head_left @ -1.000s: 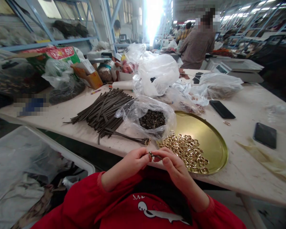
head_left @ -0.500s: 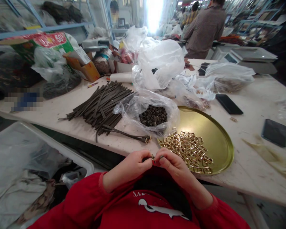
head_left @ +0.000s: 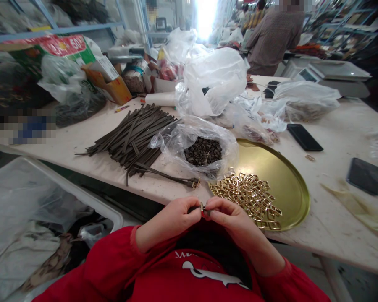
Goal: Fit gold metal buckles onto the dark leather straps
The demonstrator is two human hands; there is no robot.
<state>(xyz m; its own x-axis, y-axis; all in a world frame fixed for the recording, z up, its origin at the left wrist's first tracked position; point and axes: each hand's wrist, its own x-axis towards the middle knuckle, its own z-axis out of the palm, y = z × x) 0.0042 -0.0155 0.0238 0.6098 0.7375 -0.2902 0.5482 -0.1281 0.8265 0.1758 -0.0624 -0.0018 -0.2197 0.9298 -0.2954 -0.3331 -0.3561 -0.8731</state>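
In front of my red top, a small gold buckle (head_left: 203,209) sits between my fingertips with a bit of dark strap at it. My left hand (head_left: 171,218) pinches the buckle from the left, thumb against forefinger. From the right, the closed fingers of my right hand (head_left: 236,220) pinch the dark piece beside the buckle; most of it is hidden. Many loose gold buckles (head_left: 248,197) lie in a round gold tray (head_left: 286,184). A clear plastic bag (head_left: 170,140) holds small dark loops (head_left: 203,152). Dark flat straps (head_left: 129,136) are piled at left.
Straps with gold buckles attached (head_left: 195,183) lie near the table edge. Two phones (head_left: 304,136) rest at right, beside a single buckle (head_left: 309,157). White plastic bags (head_left: 214,79) crowd the back. A white bin (head_left: 113,214) stands below left. A person (head_left: 274,40) stands beyond the table.
My right fingers have shifted at the buckle, and more of its gold frame now shows between my hands. The left hand stays nearly still. The view has moved slightly.
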